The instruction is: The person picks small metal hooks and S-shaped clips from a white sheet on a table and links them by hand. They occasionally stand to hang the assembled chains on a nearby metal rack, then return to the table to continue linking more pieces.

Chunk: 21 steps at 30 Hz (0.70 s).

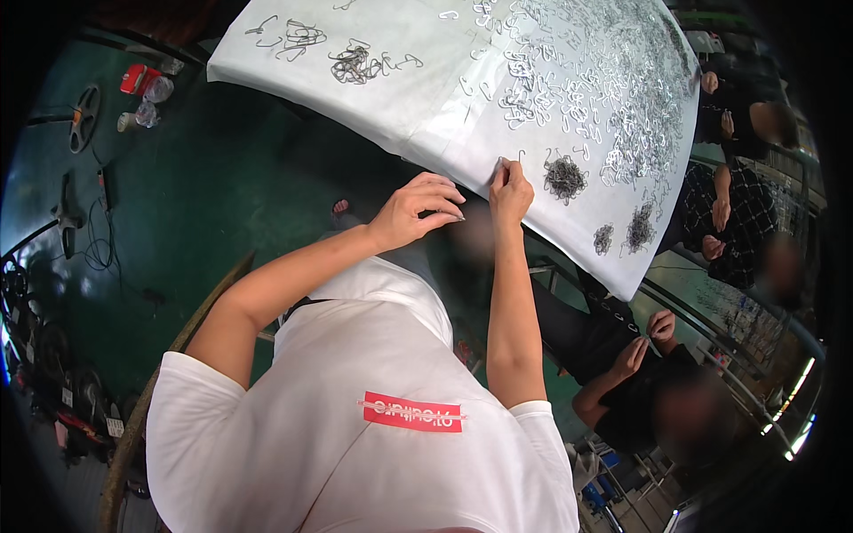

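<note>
My left hand (pixel 416 211) hovers just off the near edge of the white-covered table (pixel 426 107). Its fingers are loosely bent, the thumb stands apart from them, and I see nothing between them. At the table's edge my right hand (pixel 512 194) is closed in a pinch, its fingertips over the cover. What it pinches, if anything, is too small to make out. A single thin metal hook (pixel 522 155) lies beside those fingertips. To the right of that hand sits a dense dark pile of wire hooks (pixel 565 178).
Many loose shiny hooks (pixel 577 98) spread over the table's right half. Smaller piles (pixel 640 229) lie near its right corner, another heap (pixel 354 64) at far left. Co-workers sit along the right; the nearest person's hands (pixel 644 342) are raised. A red container (pixel 139 79) stands on the green floor.
</note>
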{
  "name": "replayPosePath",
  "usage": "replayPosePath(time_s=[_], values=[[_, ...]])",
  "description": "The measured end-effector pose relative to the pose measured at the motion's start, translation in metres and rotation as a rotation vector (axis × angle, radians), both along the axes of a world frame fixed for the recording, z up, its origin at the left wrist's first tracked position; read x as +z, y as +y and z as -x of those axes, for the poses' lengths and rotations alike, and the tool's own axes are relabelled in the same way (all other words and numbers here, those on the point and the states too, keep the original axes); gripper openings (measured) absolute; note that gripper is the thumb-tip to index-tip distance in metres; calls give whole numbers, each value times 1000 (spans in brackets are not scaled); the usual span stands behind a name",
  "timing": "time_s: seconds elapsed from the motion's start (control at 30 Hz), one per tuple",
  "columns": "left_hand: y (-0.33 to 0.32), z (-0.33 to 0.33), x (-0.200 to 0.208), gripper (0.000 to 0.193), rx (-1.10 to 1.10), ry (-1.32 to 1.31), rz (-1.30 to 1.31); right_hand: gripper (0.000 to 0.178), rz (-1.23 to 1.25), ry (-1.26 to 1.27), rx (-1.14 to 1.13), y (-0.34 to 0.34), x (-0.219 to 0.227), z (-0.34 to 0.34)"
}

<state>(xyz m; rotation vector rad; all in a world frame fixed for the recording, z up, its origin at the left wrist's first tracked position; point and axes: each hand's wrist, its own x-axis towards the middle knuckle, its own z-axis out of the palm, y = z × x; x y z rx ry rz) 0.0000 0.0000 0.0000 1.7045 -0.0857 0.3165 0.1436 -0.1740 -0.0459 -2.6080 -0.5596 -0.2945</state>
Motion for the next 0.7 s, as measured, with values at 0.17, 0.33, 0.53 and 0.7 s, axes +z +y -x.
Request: replayPosePath(time_s=[0.17, 0.33, 0.53, 0.7], values=[[-1, -2, -2, 14, 8, -14, 25, 9, 38, 13, 7, -3, -2, -2], [-2, -7, -6, 13, 25, -29, 21, 10, 71, -35, 37, -1, -7, -8], [-3, -6, 10, 13, 30, -68, -41, 11, 173, 154, -123, 12, 21, -5], [-10, -4, 19, 14, 20, -87, -38, 14, -487, 560, -214, 7, 79, 33]])
